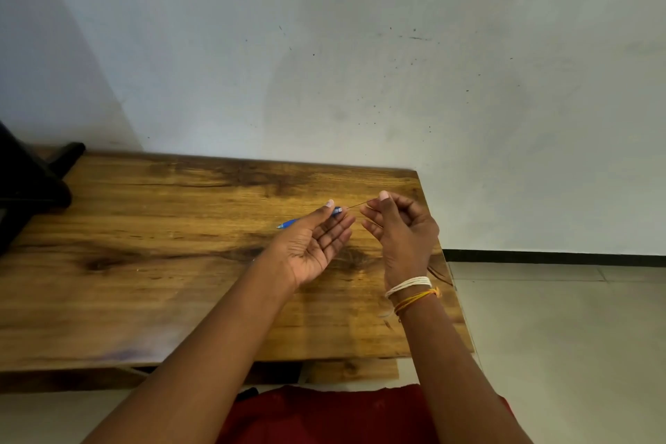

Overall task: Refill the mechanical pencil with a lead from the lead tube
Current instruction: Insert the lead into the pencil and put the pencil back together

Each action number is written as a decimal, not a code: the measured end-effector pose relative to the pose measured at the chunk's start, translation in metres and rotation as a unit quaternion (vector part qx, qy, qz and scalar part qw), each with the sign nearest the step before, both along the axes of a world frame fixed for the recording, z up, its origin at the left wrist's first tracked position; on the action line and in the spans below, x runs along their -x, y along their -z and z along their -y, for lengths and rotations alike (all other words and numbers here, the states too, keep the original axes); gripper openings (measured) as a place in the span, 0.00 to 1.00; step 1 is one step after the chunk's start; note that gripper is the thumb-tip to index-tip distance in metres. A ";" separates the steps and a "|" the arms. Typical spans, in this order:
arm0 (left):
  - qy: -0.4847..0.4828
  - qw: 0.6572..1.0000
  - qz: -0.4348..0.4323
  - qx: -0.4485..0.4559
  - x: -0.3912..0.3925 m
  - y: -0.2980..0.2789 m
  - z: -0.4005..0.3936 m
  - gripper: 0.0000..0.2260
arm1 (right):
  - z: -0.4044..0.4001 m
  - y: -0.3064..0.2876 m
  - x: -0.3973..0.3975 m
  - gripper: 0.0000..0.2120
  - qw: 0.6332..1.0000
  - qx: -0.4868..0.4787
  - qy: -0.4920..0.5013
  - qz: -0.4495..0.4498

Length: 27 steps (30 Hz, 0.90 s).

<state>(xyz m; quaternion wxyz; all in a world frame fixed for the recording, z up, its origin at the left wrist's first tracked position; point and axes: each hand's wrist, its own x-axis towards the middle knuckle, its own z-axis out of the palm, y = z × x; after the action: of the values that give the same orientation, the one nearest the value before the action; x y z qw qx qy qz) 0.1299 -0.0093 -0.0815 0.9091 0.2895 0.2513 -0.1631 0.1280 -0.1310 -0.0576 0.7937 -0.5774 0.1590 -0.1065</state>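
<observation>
My left hand (pixel 312 241) holds the blue mechanical pencil (pixel 290 223) between thumb and fingers, palm up, above the wooden table (pixel 151 263). The pencil's tip points left and its open back end faces right. My right hand (pixel 400 227) pinches a thin dark lead (pixel 356 205) between thumb and forefinger. The lead's left end meets the pencil's back end. A second thin strand shows below my right fingers. The lead tube is not in sight.
The table's right edge runs just past my right wrist, with tiled floor (pixel 562 335) beyond. A black object (pixel 32 187) stands at the table's far left. A pale wall (pixel 360 65) rises behind the table. Red cloth (pixel 324 414) lies below the front edge.
</observation>
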 end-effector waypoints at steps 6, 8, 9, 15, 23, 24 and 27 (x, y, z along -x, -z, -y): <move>0.002 1.000 0.000 -0.006 0.003 -0.002 -0.003 0.07 | -0.005 -0.001 0.001 0.04 1.000 -0.006 -0.016 -0.002; 0.004 1.000 0.001 -0.006 0.003 -0.003 -0.003 0.07 | -0.006 0.000 0.000 0.04 1.000 -0.007 -0.017 -0.003; 0.004 1.000 0.001 -0.005 0.003 -0.003 -0.004 0.07 | -0.007 0.000 0.000 0.04 1.000 -0.005 -0.016 -0.003; -0.004 1.000 -0.005 0.003 0.004 -0.002 -0.006 0.07 | -0.008 0.001 0.000 0.03 1.000 0.001 -0.013 -0.002; 0.010 1.000 0.001 0.002 0.004 -0.002 -0.006 0.08 | -0.007 0.002 0.000 0.06 1.000 0.011 -0.027 -0.012; 0.011 1.000 0.002 0.002 0.004 -0.002 -0.006 0.09 | -0.007 0.002 0.000 0.06 0.999 0.015 -0.031 -0.013; 0.013 1.000 0.000 0.001 0.004 -0.002 -0.005 0.12 | -0.007 0.003 0.001 0.04 0.998 0.039 -0.044 -0.017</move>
<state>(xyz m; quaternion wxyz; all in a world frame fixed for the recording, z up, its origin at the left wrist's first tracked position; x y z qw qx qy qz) 0.1255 -0.0040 -0.0799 0.9073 0.2916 0.2469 -0.1755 0.1273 -0.1236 -0.0605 0.7720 -0.6157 0.1428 -0.0680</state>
